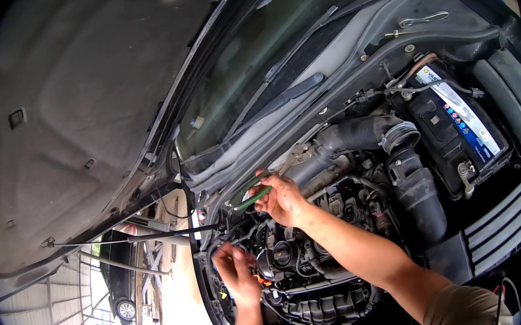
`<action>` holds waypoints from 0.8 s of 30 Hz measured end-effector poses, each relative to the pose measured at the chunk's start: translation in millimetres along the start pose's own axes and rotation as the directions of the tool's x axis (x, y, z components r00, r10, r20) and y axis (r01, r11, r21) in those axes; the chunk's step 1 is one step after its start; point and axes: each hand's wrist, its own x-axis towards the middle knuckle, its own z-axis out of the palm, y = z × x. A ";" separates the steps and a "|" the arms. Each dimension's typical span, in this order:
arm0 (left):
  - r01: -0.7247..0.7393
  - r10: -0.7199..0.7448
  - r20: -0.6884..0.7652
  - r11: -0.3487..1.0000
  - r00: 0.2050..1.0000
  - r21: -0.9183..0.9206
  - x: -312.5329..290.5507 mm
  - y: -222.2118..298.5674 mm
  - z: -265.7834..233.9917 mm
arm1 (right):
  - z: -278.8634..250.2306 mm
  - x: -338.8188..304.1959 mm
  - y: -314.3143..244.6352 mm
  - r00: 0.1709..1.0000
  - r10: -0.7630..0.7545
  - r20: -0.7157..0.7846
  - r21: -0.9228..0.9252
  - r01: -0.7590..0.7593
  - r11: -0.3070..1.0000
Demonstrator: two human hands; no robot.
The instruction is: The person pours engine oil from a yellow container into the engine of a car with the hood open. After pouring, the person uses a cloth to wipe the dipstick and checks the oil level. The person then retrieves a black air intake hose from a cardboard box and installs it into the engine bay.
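Observation:
My right hand is closed around the green handles of a pair of pliers, raised over the rear of the engine. The metal jaws point up and to the right, near the ribbed black air intake hose. Lower and further left, my left hand hovers above the engine's left end, beside the round black oil filler cap. Its fingers look bent but are smeared by motion, and I cannot make out anything in them.
At the right sits a car battery with cables attached. A wrench-like metal tool lies on the cowl near the windscreen. The raised bonnet fills the upper left, with a thin strut below it. Another dark car stands beyond.

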 end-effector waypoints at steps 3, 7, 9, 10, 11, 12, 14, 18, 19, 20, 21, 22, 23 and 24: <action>-0.251 0.229 0.103 0.880 0.968 0.403 35.2 25.8 11.8 | 18.0 -8.3 4.4 0.992 -0.081 -0.096 -0.212 0.060 0.976; -0.437 0.249 0.362 0.596 0.898 0.674 60.0 48.4 30.9 | 22.4 -13.0 -1.5 0.959 -0.278 -0.059 -0.831 0.107 0.545; -0.470 0.185 0.444 0.527 0.876 0.708 68.3 25.7 24.6 | 25.4 -15.1 -0.3 0.885 -0.453 0.105 -0.960 0.209 0.186; -0.465 0.157 0.455 0.524 0.876 0.713 67.4 19.7 24.3 | 30.6 -16.0 1.5 0.834 -0.509 0.212 -0.970 0.243 -0.006; -0.394 0.091 0.411 0.529 0.907 0.752 64.5 17.9 24.7 | 36.0 -21.7 1.8 0.829 -0.511 0.226 -0.971 0.237 -0.045; -0.322 0.028 0.363 0.532 0.931 0.784 61.8 17.9 26.9 | 45.6 -29.1 -3.6 0.823 -0.499 0.273 -0.957 0.285 -0.054; 0.001 -0.226 0.352 0.842 0.908 0.539 50.2 11.1 18.4 | 49.5 -36.4 0.5 0.869 -0.434 0.239 -0.965 0.164 -0.202; 0.405 -0.299 0.522 0.909 0.799 -0.100 33.7 4.9 6.6 | 57.4 -43.0 4.5 0.814 -0.385 0.435 -0.899 0.417 -0.134; 0.362 -0.272 0.510 0.929 0.816 -0.083 30.7 8.0 5.1 | 60.7 -45.4 6.0 0.820 -0.354 0.450 -0.890 0.444 -0.103; 0.319 -0.247 0.498 0.946 0.831 -0.063 27.6 11.2 2.6 | 64.3 -48.3 7.1 0.825 -0.323 0.464 -0.881 0.468 -0.071; 0.310 -0.260 0.465 0.950 0.846 -0.032 22.5 15.0 1.5 | 66.0 -51.4 8.5 0.830 -0.291 0.475 -0.873 0.485 -0.041; 0.268 -0.259 0.399 0.963 0.880 0.034 17.6 21.7 -0.4 | 69.6 -53.9 12.2 0.851 -0.265 0.454 -0.889 0.453 -0.070; 0.230 -0.252 0.332 0.968 0.909 0.103 13.0 30.2 -3.0 | 74.7 -56.3 17.1 0.870 -0.240 0.431 -0.902 0.419 -0.101; 0.199 -0.241 0.270 0.964 0.932 0.173 9.7 35.1 -5.5 | 76.7 -58.4 20.1 0.889 -0.219 0.403 -0.915 0.381 -0.135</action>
